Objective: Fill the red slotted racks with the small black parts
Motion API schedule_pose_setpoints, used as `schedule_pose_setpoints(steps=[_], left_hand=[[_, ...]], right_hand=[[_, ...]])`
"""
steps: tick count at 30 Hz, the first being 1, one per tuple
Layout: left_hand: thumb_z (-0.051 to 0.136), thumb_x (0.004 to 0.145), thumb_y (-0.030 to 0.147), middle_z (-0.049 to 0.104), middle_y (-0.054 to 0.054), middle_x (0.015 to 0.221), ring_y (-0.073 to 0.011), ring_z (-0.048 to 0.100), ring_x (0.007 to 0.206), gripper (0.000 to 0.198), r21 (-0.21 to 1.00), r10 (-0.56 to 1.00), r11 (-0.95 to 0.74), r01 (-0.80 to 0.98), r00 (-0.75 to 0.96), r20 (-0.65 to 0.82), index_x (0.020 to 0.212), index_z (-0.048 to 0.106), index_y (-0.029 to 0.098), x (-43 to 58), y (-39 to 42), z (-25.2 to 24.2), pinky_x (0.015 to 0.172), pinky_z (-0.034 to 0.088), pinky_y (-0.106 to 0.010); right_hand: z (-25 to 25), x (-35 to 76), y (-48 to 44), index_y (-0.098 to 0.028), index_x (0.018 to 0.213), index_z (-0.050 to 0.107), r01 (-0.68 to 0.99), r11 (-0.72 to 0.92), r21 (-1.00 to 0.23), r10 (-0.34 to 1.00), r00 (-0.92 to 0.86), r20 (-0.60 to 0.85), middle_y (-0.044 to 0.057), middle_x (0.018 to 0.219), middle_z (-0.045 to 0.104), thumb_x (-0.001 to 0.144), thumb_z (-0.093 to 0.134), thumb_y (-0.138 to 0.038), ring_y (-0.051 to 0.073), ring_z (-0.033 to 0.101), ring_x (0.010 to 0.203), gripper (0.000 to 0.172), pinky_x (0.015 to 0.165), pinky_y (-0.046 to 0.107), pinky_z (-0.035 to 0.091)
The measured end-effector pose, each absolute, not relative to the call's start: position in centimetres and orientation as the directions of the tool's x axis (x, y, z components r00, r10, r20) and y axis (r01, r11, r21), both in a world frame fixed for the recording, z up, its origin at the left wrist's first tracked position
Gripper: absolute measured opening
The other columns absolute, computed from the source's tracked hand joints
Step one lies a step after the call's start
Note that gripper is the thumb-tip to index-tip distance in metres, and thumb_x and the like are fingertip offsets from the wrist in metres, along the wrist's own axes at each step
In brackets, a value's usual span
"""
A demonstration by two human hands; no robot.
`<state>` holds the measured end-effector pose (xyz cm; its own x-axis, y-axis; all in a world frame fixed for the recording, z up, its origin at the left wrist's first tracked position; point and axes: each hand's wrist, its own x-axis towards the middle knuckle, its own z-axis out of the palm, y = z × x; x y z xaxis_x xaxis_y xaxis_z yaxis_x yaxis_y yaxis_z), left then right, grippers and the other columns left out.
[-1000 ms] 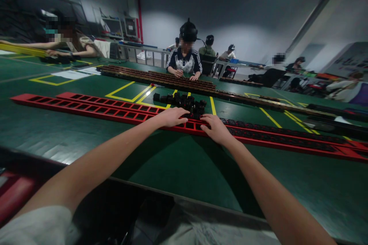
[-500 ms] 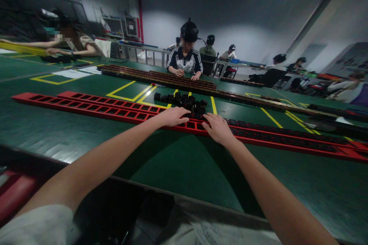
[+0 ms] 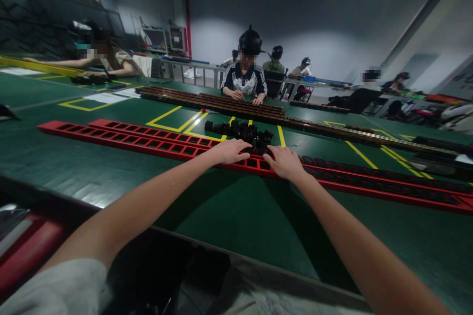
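Observation:
Two long red slotted frames lie side by side across the green table: a nearer frame (image 3: 51, 126) and a farther frame (image 3: 98, 122). Dark square pieces (image 3: 354, 178) fill the slots on the right, while the slots on the left look bare. Behind the frames, in front of me, is a loose pile of small black blocks (image 3: 248, 132). My left hand (image 3: 232, 151) reaches over the frames with fingers stretched toward the pile's near edge. Across from it, my right hand (image 3: 287, 162) has its fingers apart beside the same pile. No piece shows in either hand; some fingertips blend into the dark blocks.
Long brown strips (image 3: 210, 103) lie farther back, before a co-worker (image 3: 244, 76) seated opposite. Another person (image 3: 107, 56) at the left leans over a yellow bar (image 3: 40, 66). Yellow tape lines (image 3: 283, 136) mark the green table (image 3: 229, 211).
The view has swung slightly left, so everything appears shifted right. Both hands keep nearly the same place and pose by the black blocks.

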<state>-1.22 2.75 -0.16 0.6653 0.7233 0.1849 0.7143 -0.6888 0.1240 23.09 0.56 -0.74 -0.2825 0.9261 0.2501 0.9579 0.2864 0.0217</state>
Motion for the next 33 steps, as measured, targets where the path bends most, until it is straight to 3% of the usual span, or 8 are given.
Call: schedule_pose_setpoints(steps=[5, 10, 16, 24, 30, 33], left_hand=[[0.038, 0.102, 0.049, 0.056, -0.012, 0.143, -0.0272, 0.055, 0.126, 0.054, 0.127, 0.723, -0.69, 0.713, 0.666, 0.183, 0.145, 0.049, 0.017, -1.1, 2.6, 0.0, 0.107, 0.041, -0.039], [0.039, 0.102, 0.048, 0.058, -0.01, 0.141, -0.0267, 0.056, 0.125, 0.05, 0.102, 0.717, -0.693, 0.713, 0.669, 0.194, 0.143, 0.049, 0.02, -1.1, 2.7, -0.2, 0.105, 0.042, -0.038], [0.038, 0.102, 0.049, 0.058, -0.011, 0.14, -0.0281, 0.059, 0.121, 0.05, 0.098, 0.704, -0.706, 0.702, 0.68, 0.206, 0.142, 0.05, 0.02, -1.2, 3.1, -0.7, 0.101, 0.044, -0.04], [0.039, 0.102, 0.05, 0.058, -0.011, 0.141, -0.028, 0.058, 0.122, 0.051, 0.106, 0.711, -0.7, 0.707, 0.673, 0.205, 0.143, 0.05, 0.02, -1.3, 3.3, -0.8, 0.101, 0.043, -0.04], [0.039, 0.102, 0.048, 0.058, -0.011, 0.141, -0.0284, 0.057, 0.122, 0.051, 0.115, 0.718, -0.693, 0.712, 0.667, 0.2, 0.143, 0.049, 0.019, -1.2, 3.1, -0.6, 0.101, 0.044, -0.04], [0.039, 0.102, 0.048, 0.057, -0.011, 0.142, -0.0282, 0.057, 0.122, 0.051, 0.112, 0.719, -0.691, 0.714, 0.666, 0.197, 0.143, 0.049, 0.018, -1.2, 3.0, -0.5, 0.102, 0.043, -0.04]], right_hand=[[-0.4, 22.7, 1.8, -0.025, 0.14, 0.055, 0.973, 0.23, -0.026, 0.954, -0.22, 0.202, 0.02, 0.129, 0.062, 0.099, 0.035, -0.058, 0.04, 0.059, 0.118, 0.057, 0.096, 0.06, 0.043], [0.1, 22.1, 1.2, -0.027, 0.143, 0.05, 0.962, 0.273, 0.014, 0.945, -0.271, 0.182, 0.015, 0.133, 0.062, 0.102, 0.034, -0.051, 0.036, 0.061, 0.117, 0.051, 0.096, 0.057, 0.045], [0.4, 21.8, 0.9, -0.029, 0.152, 0.04, 0.882, 0.467, 0.063, 0.866, -0.471, 0.168, 0.012, 0.163, 0.03, 0.104, 0.032, -0.042, 0.033, 0.055, 0.128, 0.05, 0.1, 0.047, 0.046], [-0.2, 22.2, 1.4, -0.014, 0.13, 0.06, 0.918, 0.397, 0.017, 0.889, -0.389, 0.242, 0.018, 0.141, 0.05, 0.103, 0.033, -0.047, 0.031, 0.064, 0.111, 0.05, 0.09, 0.042, 0.052], [0.0, 22.3, 1.1, -0.025, 0.14, 0.055, 0.925, 0.378, 0.036, 0.901, -0.376, 0.217, 0.016, 0.148, 0.045, 0.103, 0.035, -0.047, 0.033, 0.063, 0.113, 0.048, 0.09, 0.047, 0.052], [-0.2, 22.3, 1.4, -0.021, 0.132, 0.062, 0.925, 0.379, -0.004, 0.902, -0.368, 0.225, 0.016, 0.145, 0.049, 0.102, 0.037, -0.047, 0.033, 0.062, 0.115, 0.047, 0.093, 0.048, 0.051]])
